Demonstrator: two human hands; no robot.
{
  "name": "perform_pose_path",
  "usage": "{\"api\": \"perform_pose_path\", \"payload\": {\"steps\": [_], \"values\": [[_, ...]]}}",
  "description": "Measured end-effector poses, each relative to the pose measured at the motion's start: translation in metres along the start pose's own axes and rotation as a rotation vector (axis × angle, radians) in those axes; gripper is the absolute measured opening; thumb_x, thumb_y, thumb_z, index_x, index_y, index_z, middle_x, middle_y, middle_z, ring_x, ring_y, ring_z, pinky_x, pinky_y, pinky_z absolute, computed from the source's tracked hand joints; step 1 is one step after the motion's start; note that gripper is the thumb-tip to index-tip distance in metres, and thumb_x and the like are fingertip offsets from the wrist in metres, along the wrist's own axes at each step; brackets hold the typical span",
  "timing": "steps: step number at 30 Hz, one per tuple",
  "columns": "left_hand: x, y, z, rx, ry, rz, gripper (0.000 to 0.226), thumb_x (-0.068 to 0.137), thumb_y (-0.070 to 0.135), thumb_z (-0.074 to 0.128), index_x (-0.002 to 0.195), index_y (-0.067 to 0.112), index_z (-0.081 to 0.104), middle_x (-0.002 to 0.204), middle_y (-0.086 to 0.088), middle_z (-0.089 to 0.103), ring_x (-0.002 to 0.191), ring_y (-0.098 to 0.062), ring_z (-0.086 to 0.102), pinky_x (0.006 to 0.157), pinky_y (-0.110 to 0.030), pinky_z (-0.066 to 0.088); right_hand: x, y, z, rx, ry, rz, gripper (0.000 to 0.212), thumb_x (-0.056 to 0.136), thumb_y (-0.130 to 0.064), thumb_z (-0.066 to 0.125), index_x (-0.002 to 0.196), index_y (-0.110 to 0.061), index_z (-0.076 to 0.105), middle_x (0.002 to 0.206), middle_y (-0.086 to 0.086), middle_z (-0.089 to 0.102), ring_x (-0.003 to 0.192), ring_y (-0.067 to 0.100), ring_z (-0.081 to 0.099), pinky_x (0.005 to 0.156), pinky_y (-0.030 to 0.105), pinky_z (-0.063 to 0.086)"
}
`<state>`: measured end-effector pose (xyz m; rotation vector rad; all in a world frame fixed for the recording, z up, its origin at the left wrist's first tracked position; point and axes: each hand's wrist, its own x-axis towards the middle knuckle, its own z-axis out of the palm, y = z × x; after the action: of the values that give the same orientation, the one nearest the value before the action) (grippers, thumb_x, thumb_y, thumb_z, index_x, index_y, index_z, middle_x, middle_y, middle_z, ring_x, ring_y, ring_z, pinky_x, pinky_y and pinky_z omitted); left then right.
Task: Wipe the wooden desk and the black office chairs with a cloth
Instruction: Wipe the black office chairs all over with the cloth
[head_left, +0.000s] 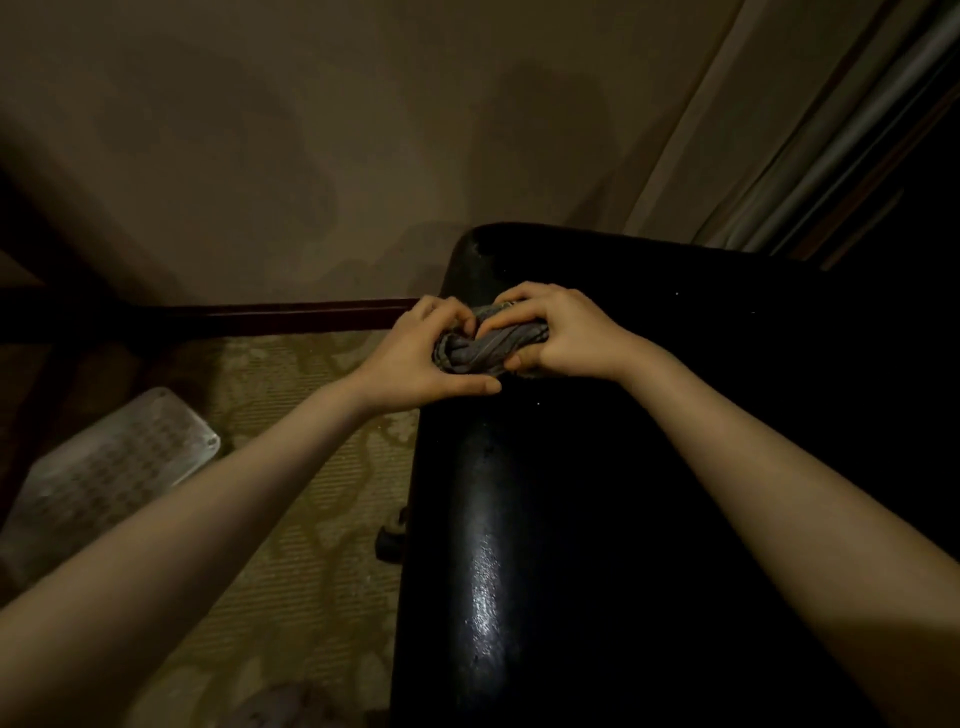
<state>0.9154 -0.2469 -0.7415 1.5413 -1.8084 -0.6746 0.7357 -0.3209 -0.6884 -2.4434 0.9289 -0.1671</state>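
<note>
A black office chair (597, 493) with glossy leather fills the lower right; I look down on its rounded top edge. A bunched grey striped cloth (480, 349) lies on that edge near the chair's far left corner. My left hand (423, 358) grips the cloth from the left, thumb curled under it. My right hand (558, 332) grips it from the right, fingers curled over the top. Both hands hide part of the cloth. No wooden desk is plainly in view.
Patterned beige carpet (311, 467) covers the floor at left. A metal floor plate (111, 467) lies at lower left. A dark baseboard (270, 314) runs under a beige wall. Curtains (810, 156) hang at upper right. A chair caster (390, 538) sits beside the chair.
</note>
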Motion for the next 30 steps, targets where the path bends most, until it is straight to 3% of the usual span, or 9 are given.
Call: {"api": "perform_pose_path", "payload": {"steps": [2,4,7,10,16,19,21,25,30], "values": [[0.007,0.011,-0.006,0.09,-0.037,-0.026,0.086,0.05,0.064,0.075,0.12,0.023,0.046,0.106,0.004,0.044,0.1,-0.012,0.046,0.083,-0.022,0.036,-0.004,-0.003,-0.001,0.014,0.03,0.039,0.057,0.07,-0.022,0.079,0.123,-0.03,0.062,0.139,0.005,0.045,0.13,0.021,0.041,0.11,0.035,0.03],[0.016,0.021,-0.009,0.206,-0.112,-0.079,0.096,0.058,0.055,0.08,0.138,0.03,0.033,0.115,-0.003,0.042,0.107,-0.022,0.047,0.094,-0.032,0.039,-0.015,-0.008,-0.004,-0.07,0.071,0.156,0.077,0.07,-0.032,0.079,0.138,-0.036,0.043,0.155,0.007,0.019,0.143,0.024,0.015,0.116,0.045,0.016],[0.021,0.033,-0.004,0.324,-0.126,-0.162,0.086,0.068,0.042,0.077,0.141,0.032,0.033,0.124,-0.01,0.039,0.111,-0.034,0.044,0.099,-0.04,0.039,-0.044,-0.011,-0.007,-0.002,0.033,0.456,0.114,0.067,-0.043,0.08,0.149,-0.038,0.0,0.157,0.008,-0.017,0.144,0.022,-0.018,0.111,0.057,-0.006],[0.018,0.049,0.002,0.345,-0.087,-0.22,0.069,0.076,0.035,0.072,0.137,0.026,0.041,0.124,-0.012,0.041,0.11,-0.035,0.042,0.096,-0.036,0.034,-0.079,-0.005,-0.004,0.074,-0.123,0.723,0.136,0.061,-0.051,0.081,0.146,-0.029,-0.023,0.152,0.01,-0.031,0.141,0.024,-0.026,0.11,0.059,-0.009],[-0.049,0.08,0.004,0.139,0.229,-0.217,0.071,0.058,0.051,0.052,0.125,0.027,0.052,0.104,-0.007,0.041,0.099,-0.023,0.041,0.089,-0.032,0.036,-0.094,0.004,0.005,-0.026,-0.176,0.769,0.123,0.07,-0.054,0.073,0.15,-0.018,-0.013,0.156,0.007,-0.022,0.145,0.023,-0.016,0.114,0.057,0.004],[-0.089,0.096,0.033,0.34,0.063,-0.174,0.07,0.061,0.048,0.064,0.123,0.04,0.034,0.113,-0.017,0.045,0.1,-0.031,0.042,0.089,-0.042,0.041,-0.094,0.007,0.009,-0.121,-0.177,0.762,0.105,0.085,-0.035,0.067,0.15,-0.018,-0.014,0.156,0.008,-0.022,0.145,0.023,-0.014,0.115,0.055,0.006],[-0.088,0.099,0.049,0.47,-0.043,-0.271,0.081,0.064,0.039,0.077,0.126,0.047,0.026,0.125,-0.014,0.04,0.11,-0.035,0.037,0.091,-0.05,0.044,-0.095,0.009,0.012,-0.145,-0.178,0.772,0.099,0.089,-0.028,0.063,0.15,-0.019,-0.015,0.156,0.007,-0.022,0.145,0.023,-0.014,0.116,0.054,0.006],[-0.068,0.094,0.051,0.497,-0.048,-0.429,0.075,0.076,0.038,0.071,0.139,0.043,0.031,0.128,-0.003,0.028,0.116,-0.023,0.027,0.094,-0.043,0.041,-0.096,0.008,0.012,-0.117,-0.182,0.763,0.11,0.082,-0.041,0.068,0.149,-0.019,-0.016,0.155,0.007,-0.024,0.145,0.023,-0.015,0.116,0.052,0.004],[-0.033,0.081,0.04,0.337,0.031,-0.513,0.069,0.08,0.029,0.068,0.139,0.037,0.033,0.124,-0.006,0.029,0.116,-0.029,0.029,0.088,-0.045,0.038,-0.095,0.007,0.007,-0.026,-0.198,0.774,0.131,0.064,-0.067,0.07,0.149,-0.019,-0.017,0.155,0.006,-0.026,0.144,0.022,-0.018,0.115,0.053,0.0]]}}
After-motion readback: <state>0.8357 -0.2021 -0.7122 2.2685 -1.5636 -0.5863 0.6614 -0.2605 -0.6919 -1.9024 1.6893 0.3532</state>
